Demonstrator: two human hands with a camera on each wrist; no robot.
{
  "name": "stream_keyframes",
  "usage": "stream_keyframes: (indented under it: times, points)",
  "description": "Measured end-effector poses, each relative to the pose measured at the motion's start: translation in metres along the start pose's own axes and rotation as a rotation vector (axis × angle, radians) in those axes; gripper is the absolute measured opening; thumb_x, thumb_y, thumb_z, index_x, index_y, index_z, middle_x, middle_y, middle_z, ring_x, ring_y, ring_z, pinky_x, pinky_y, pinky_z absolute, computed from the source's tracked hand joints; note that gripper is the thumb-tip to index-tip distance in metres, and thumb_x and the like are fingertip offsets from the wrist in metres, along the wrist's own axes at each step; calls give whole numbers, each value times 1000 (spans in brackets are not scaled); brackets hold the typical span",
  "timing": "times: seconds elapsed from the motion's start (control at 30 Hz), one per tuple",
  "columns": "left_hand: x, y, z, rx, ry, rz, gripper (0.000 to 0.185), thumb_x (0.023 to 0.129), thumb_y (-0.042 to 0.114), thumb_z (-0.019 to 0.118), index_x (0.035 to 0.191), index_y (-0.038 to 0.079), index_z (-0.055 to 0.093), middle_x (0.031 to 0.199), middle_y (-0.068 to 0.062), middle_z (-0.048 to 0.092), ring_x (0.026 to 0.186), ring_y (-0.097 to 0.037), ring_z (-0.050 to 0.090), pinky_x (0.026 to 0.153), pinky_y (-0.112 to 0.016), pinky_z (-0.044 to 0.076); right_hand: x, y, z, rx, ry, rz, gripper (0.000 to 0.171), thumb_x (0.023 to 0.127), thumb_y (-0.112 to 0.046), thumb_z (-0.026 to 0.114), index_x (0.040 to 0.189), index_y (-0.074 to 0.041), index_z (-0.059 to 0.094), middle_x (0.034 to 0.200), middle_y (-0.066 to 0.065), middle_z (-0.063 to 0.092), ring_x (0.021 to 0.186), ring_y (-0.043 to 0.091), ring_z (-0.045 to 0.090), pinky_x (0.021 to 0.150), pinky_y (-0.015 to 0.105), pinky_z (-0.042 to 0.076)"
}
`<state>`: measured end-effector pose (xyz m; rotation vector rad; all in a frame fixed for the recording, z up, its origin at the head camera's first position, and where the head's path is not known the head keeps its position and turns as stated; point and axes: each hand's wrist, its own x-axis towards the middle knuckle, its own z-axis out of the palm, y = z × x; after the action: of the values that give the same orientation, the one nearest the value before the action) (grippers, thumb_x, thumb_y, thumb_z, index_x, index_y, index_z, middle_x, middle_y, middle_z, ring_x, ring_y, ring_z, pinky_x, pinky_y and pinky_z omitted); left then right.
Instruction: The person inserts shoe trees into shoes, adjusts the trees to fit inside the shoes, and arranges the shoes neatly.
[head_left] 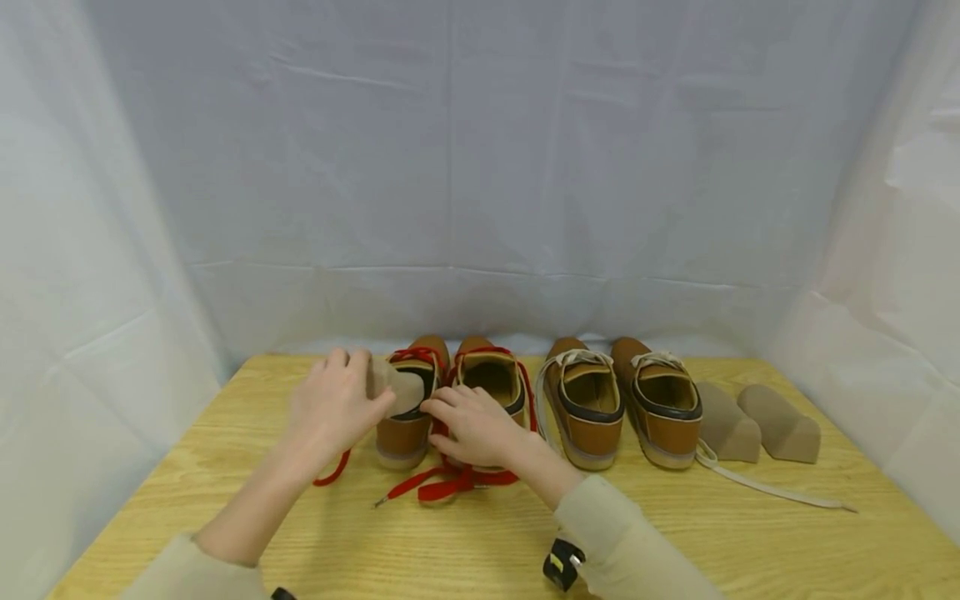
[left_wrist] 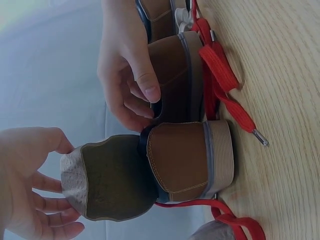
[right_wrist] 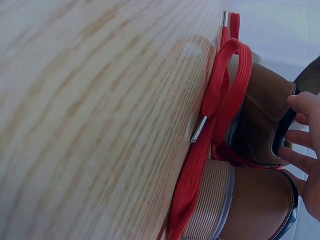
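Observation:
My left hand grips a hollow grey-beige molded shoe insert by its outer end, thumb on one side and fingers on the other. The insert's other end sits in the opening of the leftmost brown shoe, which has red laces. My right hand curls its fingers at that shoe's dark collar. The thumb lies across the heel of a second red-laced brown shoe, close beside the first. How far the insert reaches inside is hidden.
Two brown shoes with cream laces stand to the right. Beyond them lie two more molded inserts. Loose red lace ends trail over the wooden table. White cloth surrounds the table's back and sides.

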<state>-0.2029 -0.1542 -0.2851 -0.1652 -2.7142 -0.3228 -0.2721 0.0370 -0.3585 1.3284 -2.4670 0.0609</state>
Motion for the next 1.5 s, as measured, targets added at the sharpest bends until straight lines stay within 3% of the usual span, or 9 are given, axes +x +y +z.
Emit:
stream_keyframes:
  times: [0.47,0.97,1.5]
  points:
    - [5,-1,7,-22,-8,1,50,82,33,62,112,-6,54,99,-22,53,90,-38,53,69,-48,47,-1,0,0,5,-9,12,39,92,-34,56,126,-16,54,124,1,53,108,19,52,86,34,44]
    - [7,2,10,1,29,28,49,80,32,65,109,-7,57,95,-21,54,85,-35,53,67,-45,47,-1,0,-1,13,11,-8,38,91,-33,57,125,-15,55,123,2,54,108,19,53,86,34,44]
    - [14,6,12,-49,-18,5,46,81,30,65,107,-6,55,96,-21,51,86,-35,50,65,-43,47,-1,-1,-2,14,8,-9,38,91,-33,57,125,-15,55,123,1,53,108,18,53,86,33,44]
